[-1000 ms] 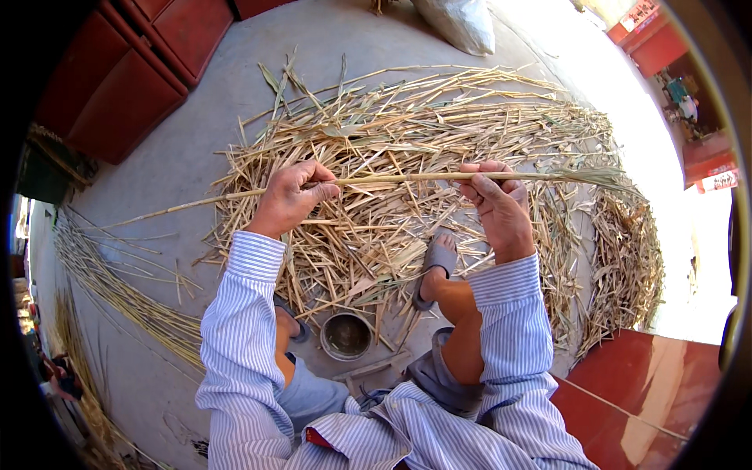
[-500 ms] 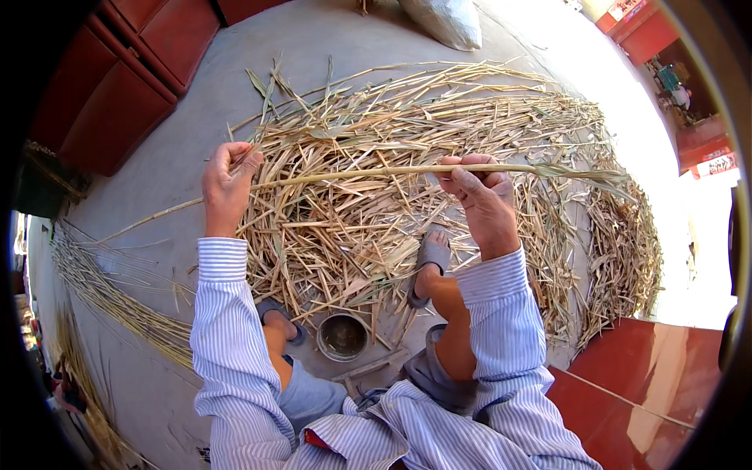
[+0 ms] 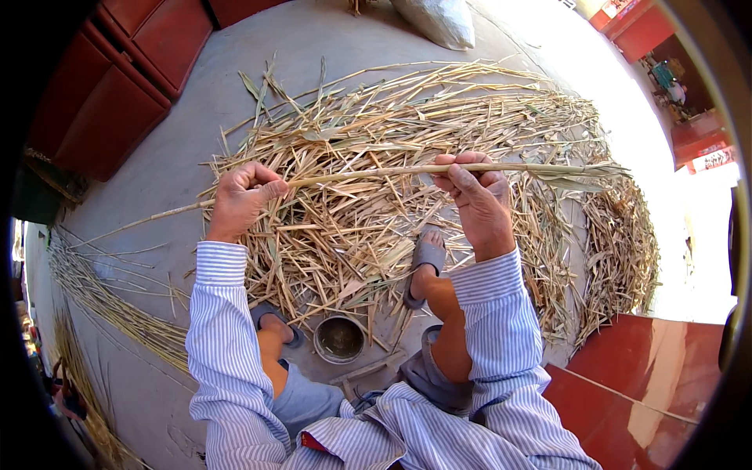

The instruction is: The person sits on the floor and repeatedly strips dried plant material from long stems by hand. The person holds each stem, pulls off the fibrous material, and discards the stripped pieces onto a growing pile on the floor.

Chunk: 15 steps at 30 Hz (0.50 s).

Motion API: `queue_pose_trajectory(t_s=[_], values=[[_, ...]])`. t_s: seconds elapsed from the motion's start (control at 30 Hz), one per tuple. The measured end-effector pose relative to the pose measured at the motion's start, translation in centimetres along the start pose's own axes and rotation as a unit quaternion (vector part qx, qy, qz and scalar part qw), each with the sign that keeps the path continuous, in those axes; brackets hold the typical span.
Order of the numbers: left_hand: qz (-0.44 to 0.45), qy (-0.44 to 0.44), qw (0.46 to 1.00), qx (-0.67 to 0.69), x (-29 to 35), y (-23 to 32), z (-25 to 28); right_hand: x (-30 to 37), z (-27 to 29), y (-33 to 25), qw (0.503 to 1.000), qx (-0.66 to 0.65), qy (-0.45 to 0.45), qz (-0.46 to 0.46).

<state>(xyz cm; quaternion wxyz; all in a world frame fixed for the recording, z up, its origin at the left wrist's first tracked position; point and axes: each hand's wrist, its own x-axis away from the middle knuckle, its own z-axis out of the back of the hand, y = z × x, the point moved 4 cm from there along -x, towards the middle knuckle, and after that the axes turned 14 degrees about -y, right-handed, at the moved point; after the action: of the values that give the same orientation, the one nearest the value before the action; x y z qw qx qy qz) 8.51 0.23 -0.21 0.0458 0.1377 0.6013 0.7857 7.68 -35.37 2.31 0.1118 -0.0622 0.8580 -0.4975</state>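
Observation:
A long pale reed stalk (image 3: 360, 175) stretches across in front of me, its leafy, greenish end out to the right and its thin end sloping down to the left. Fingers and thumb of my left hand (image 3: 241, 202) are closed around it left of the middle. Farther right, my right hand (image 3: 479, 196) pinches it between thumb and fingers, close to the leafy part. Below both hands spreads a heap of dry husks and stripped leaves (image 3: 337, 227) on the floor.
Near my feet stands a round metal bowl (image 3: 340, 339) with dark liquid. Slender stalks (image 3: 117, 301) lie in a bundle at left. Red cabinets (image 3: 117, 86) stand at far left, a white sack (image 3: 439, 22) at the back, and a red panel (image 3: 627, 384) at lower right.
My left hand has moved right along the stalk, toward my right hand. My right hand keeps nearly the same place, and the leafy end now looks straighter.

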Motion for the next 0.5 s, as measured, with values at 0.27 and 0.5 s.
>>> queue_pose_trajectory(t_s=[0.27, 0.5], values=[[-0.169, 0.117, 0.971, -0.118, -0.2, 5.1, -3.9, -0.2, -2.4, 1.2, 0.998, 0.017, -0.052, -0.034], [-0.249, 0.099, 0.900, -0.342, -0.6, 7.4, -7.5, -0.1, -2.3, 1.3, 0.998, -0.029, -0.042, -0.036]])
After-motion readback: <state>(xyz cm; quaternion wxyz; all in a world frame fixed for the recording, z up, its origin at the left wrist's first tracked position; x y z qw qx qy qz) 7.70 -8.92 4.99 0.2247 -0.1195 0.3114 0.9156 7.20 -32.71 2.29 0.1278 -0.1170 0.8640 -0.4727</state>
